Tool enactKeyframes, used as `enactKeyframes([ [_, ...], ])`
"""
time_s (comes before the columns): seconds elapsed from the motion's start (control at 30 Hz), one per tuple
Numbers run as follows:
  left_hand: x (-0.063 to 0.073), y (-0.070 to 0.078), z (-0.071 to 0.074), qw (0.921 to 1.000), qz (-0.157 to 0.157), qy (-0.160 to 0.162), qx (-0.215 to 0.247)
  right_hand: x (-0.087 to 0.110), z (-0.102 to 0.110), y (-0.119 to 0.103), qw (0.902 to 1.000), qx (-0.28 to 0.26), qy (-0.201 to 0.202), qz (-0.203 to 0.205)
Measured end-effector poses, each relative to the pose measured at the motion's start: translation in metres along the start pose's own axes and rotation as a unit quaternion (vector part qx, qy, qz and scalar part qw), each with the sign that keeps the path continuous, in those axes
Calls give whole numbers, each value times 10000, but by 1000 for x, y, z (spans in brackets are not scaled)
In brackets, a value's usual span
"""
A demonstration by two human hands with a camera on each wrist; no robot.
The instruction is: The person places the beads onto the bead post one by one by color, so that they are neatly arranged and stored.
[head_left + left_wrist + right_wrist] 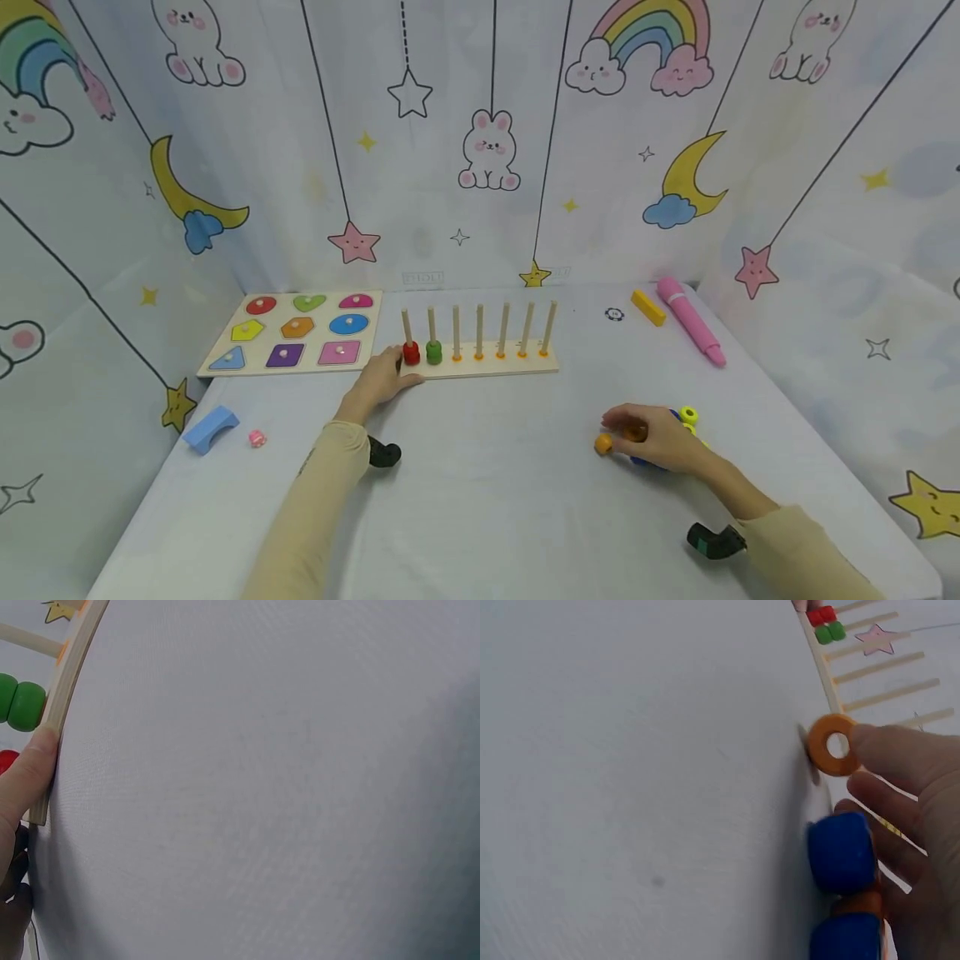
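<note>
Pale wooden peg board (480, 363) – glossy beads (840, 852), matt cloth (480, 483).

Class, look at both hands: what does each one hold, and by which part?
The left hand rests against the wooden peg board's end, gripping nothing. The right hand touches the rim of an orange ring bead; a true pinch cannot be told.

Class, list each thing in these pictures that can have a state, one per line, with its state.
Peg board: flat on the table, seven pegs upright.
Red bead: on the first peg.
Green bead: on the second peg.
Orange ring: at the right hand's fingers.
Left hand: open, touching the board's end.
Shape puzzle: all pieces seated.
</note>
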State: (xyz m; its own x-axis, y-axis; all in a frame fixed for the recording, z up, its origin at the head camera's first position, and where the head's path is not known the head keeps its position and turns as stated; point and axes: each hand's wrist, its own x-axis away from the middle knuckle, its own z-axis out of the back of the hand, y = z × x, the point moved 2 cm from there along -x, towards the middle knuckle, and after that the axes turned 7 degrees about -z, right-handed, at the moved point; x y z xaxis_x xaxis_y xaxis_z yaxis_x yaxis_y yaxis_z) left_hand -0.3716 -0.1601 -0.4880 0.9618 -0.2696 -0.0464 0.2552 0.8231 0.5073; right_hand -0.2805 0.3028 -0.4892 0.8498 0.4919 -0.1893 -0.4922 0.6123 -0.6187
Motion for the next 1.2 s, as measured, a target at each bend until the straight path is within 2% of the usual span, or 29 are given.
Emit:
enactKeyframes([
  [0.13, 0, 1, -1, 10000, -10, 30, 16, 0, -5, -4, 9996, 234, -173, 18],
  [0.27, 0, 2, -1, 10000, -10, 32, 8, -2, -7, -5, 9997, 110, -235, 27],
  [0.53, -2, 3, -1, 10000, -54, 26, -11, -3, -11, -12, 9958, 86, -199, 887],
  [0.67, -3, 3, -1, 10000, -68, 32, 6, -1, -9, -14, 9933, 125, -235, 1129],
  [0.77, -3, 3, 0, 10000, -74, 49, 33, -1, -7, -15, 9940, 259, -282, 1022],
  [0.93, -2, 3, 2, 10000, -23, 14, 84, -3, -5, -13, 9973, 438, -268, 533],
  [1.03, -1, 2, 2, 10000, 9, -4, 75, -10, -5, -13, 9991, 267, 79, 321],
  [1.1, -1, 1, 1, 10000, 15, -9, 81, -18, -4, -14, 9988, -48, 420, 246],
  [1.2, 0, 1, 2, 10000, 32, -29, 83, -33, 0, -30, 9953, -377, 845, 287],
])
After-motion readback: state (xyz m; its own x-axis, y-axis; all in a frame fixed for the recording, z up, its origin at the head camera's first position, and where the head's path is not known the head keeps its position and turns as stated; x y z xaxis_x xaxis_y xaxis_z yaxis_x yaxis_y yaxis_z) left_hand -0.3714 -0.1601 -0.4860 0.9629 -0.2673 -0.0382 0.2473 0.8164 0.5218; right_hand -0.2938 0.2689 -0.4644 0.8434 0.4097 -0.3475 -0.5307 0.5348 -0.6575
